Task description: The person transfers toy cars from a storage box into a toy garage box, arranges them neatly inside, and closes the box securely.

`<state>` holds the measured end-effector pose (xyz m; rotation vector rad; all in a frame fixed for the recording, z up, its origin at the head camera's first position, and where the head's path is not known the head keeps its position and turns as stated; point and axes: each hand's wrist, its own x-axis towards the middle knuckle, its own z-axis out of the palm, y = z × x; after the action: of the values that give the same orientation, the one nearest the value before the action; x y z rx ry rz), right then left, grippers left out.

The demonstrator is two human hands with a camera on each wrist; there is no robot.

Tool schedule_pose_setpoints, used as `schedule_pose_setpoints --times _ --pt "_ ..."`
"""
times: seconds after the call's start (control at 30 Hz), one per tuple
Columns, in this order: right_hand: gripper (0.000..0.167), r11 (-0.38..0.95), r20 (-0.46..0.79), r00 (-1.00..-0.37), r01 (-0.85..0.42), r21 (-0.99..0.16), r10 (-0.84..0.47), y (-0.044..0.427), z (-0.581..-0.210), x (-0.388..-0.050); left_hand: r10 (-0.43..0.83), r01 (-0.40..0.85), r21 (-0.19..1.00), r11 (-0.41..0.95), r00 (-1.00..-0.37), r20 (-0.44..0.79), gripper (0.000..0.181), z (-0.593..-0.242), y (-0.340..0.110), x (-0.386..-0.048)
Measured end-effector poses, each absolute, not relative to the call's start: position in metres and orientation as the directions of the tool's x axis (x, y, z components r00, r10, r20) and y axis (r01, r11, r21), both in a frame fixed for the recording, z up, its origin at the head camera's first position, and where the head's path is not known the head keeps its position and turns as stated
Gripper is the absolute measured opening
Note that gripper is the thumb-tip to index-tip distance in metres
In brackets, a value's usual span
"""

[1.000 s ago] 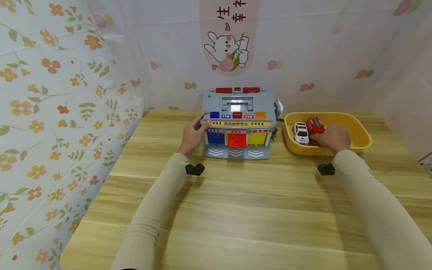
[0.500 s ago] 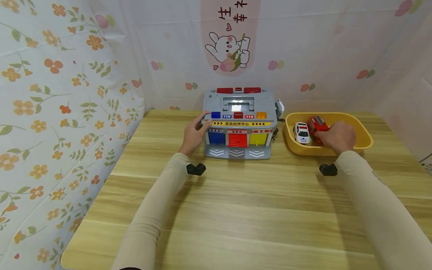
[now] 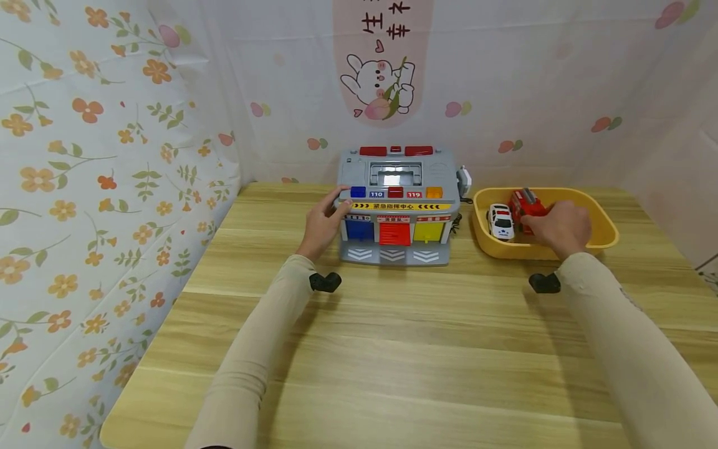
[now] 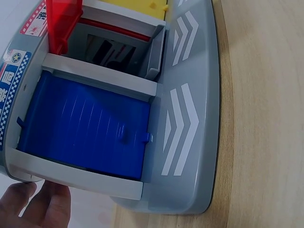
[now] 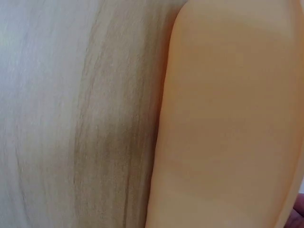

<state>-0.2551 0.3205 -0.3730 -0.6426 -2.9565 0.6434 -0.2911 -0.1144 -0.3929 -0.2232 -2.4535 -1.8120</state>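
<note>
In the head view, my left hand [image 3: 322, 226] grips the left end of a grey toy station [image 3: 392, 209], thumb on its front edge. The left wrist view shows fingers of that hand [image 4: 40, 206] at its side, a lowered blue door [image 4: 88, 126] and a red door [image 4: 61, 21] swung outward. My right hand [image 3: 563, 227] reaches into a yellow bin [image 3: 513, 251] and pinches a red toy truck [image 3: 526, 204], its far fingertips hidden. A white toy police car [image 3: 501, 222] lies beside the truck.
A white handset [image 3: 464, 181] with a dark cord is on the station's right side, between station and bin. Behind the wooden table [image 3: 404, 349] hangs a printed cloth [image 3: 269, 62]. The bin's wall [image 5: 228, 109] fills much of the right wrist view.
The red truck has shifted and turned slightly within the bin, and my right hand has moved a little to the right. My left hand keeps its place on the station.
</note>
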Motion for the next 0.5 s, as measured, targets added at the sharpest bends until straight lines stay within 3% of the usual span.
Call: schedule_pose_setpoints --times 0.5 --pt "0.062 0.770 0.141 -0.903 0.254 -0.585 0.405 0.302 -0.365 -0.244 0.065 0.170 0.946 0.276 -0.985 0.158 0.036 -0.392 -0.113 -0.289"
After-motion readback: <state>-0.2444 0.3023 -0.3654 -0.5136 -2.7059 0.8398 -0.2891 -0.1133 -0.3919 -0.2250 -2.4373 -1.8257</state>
